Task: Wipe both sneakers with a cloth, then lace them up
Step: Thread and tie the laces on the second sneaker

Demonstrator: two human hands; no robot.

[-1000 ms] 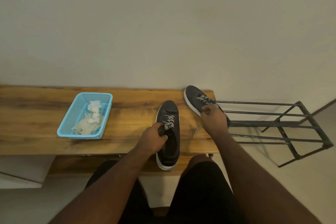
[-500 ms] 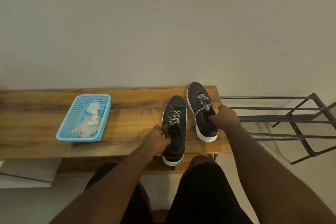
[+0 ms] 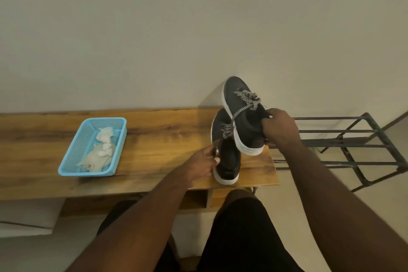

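Observation:
Two black sneakers with white soles and black-and-white laces are at the right end of the wooden bench [image 3: 154, 146]. My right hand [image 3: 279, 127] grips the heel collar of the right sneaker [image 3: 241, 117] and holds it lifted above the bench, toe pointing away. The left sneaker [image 3: 227, 157] stands on the bench, partly covered by the raised one. My left hand [image 3: 204, 161] pinches its collar on the left side. A pale crumpled cloth [image 3: 99, 152] lies in a blue plastic basket [image 3: 72, 157] on the bench's left part.
A dark metal shoe rack [image 3: 353, 146] stands on the floor right of the bench. A plain wall runs behind the bench. My knees in black shorts are just in front of the bench edge.
My right hand has lifted the right sneaker off the bench, up and slightly over the left sneaker. My left hand stays on the left sneaker's collar.

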